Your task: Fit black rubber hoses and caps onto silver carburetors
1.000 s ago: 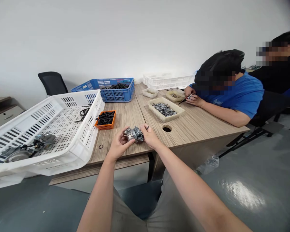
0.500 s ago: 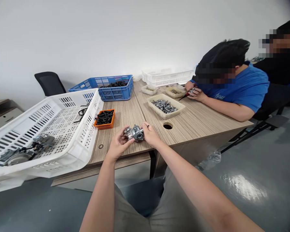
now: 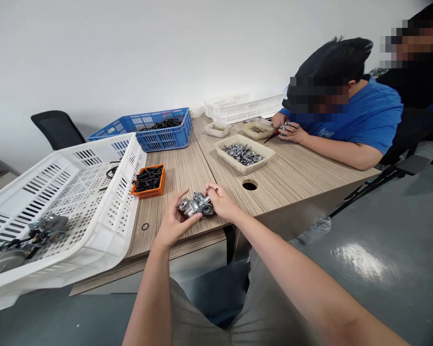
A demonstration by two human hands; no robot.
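Observation:
A small grey metal carburetor (image 3: pixel 196 205) is held between both my hands just above the near edge of the wooden table (image 3: pixel 292 178). My left hand (image 3: pixel 173 222) cups it from the left with fingers wrapped under it. My right hand (image 3: pixel 222 202) grips its right side, fingers curled over the top. A small orange tray (image 3: pixel 148 179) of black rubber parts sits a little beyond my left hand. A black O-ring (image 3: pixel 145 226) lies on the table to the left of my left hand.
A large white crate (image 3: pixel 61 202) holding carburetors overhangs the table's left edge. Behind stand a blue basket (image 3: pixel 155 129), a beige tray of metal parts (image 3: pixel 244 154) and a white basket (image 3: pixel 243 106). A cable hole (image 3: pixel 249 185) is nearby. A person in blue (image 3: pixel 350 120) works at right.
The view has shifted right and down a little. My hands have turned the carburetor slightly and brought it closer to the table edge, still gripping it.

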